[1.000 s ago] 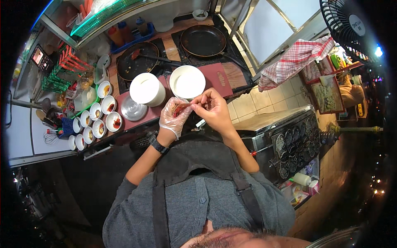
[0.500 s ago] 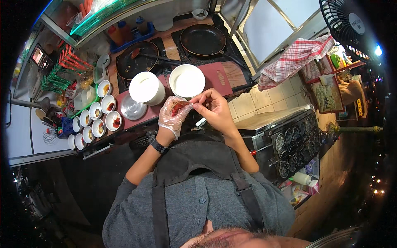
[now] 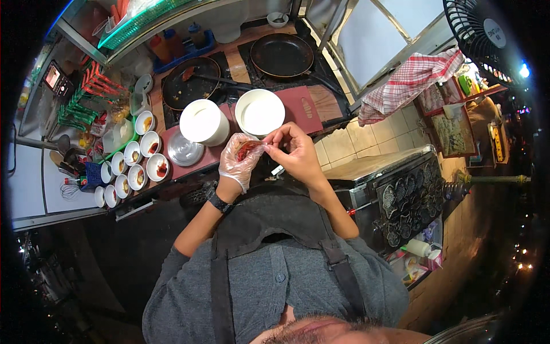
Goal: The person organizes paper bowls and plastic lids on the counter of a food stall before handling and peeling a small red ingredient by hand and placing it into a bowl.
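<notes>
My left hand (image 3: 236, 160), in a clear plastic glove, is closed around a small clear sachet (image 3: 247, 150) with dark red contents. The bare fingers of my right hand (image 3: 293, 152) pinch the sachet's right end. Both hands meet just in front of two stacks of white tubs, a left stack (image 3: 204, 122) and a right stack (image 3: 259, 112). Clear plastic lids (image 3: 184, 150) lie left of my gloved hand. Further left stand several small white bowls (image 3: 156, 167) holding dabs of red and yellow sauce or seasoning.
Two dark frying pans, a left pan (image 3: 177, 92) with a spatula across it and a right pan (image 3: 281, 55), sit on the stove behind the tubs. A red board (image 3: 302, 109) lies beneath the tubs. At right are a moulded black griddle (image 3: 409, 198), a checked cloth (image 3: 407, 86) and a fan (image 3: 475, 34).
My right fingertips have shifted slightly left and tipped at the sachet's end. My left hand keeps its hold, nearly still.
</notes>
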Action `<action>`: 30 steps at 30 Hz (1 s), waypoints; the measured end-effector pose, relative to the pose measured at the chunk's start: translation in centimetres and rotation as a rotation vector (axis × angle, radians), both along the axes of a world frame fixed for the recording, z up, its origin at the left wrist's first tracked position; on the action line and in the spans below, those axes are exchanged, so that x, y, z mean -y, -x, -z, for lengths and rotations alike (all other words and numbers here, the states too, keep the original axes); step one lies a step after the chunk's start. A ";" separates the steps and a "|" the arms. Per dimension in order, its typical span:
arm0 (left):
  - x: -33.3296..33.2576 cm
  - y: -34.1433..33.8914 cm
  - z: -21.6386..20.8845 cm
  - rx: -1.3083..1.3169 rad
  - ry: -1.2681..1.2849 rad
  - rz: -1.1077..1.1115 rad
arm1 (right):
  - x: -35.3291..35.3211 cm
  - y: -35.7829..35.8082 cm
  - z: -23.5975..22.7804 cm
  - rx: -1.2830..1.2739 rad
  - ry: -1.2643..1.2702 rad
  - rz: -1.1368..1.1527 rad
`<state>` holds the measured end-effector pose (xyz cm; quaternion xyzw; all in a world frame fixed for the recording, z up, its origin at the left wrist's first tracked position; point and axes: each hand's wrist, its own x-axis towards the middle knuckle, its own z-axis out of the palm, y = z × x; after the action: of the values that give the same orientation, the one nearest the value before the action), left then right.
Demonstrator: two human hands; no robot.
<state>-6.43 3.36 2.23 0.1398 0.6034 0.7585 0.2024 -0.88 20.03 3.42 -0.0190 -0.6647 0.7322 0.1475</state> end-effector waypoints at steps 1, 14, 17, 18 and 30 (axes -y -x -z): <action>0.0 0.0 0.0 0.001 0.000 0.000 | 0.0 0.0 0.0 0.001 -0.015 0.000; -0.2 0.2 0.0 -0.007 0.007 -0.008 | -0.4 -0.2 -0.1 -0.001 -0.028 0.000; -0.2 0.2 -0.1 0.000 0.006 -0.007 | -0.3 -0.3 -0.3 0.012 -0.012 -0.006; -0.2 0.1 -0.2 0.007 0.006 -0.009 | -0.3 -0.3 -0.3 0.009 -0.018 -0.001; -0.1 -0.2 0.1 -0.029 -0.009 -0.032 | -0.2 -0.5 -0.1 -0.022 0.075 -0.033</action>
<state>-6.22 3.48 2.08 0.1420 0.6050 0.7622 0.1811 -0.37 20.27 3.55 -0.0055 -0.6353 0.7591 0.1419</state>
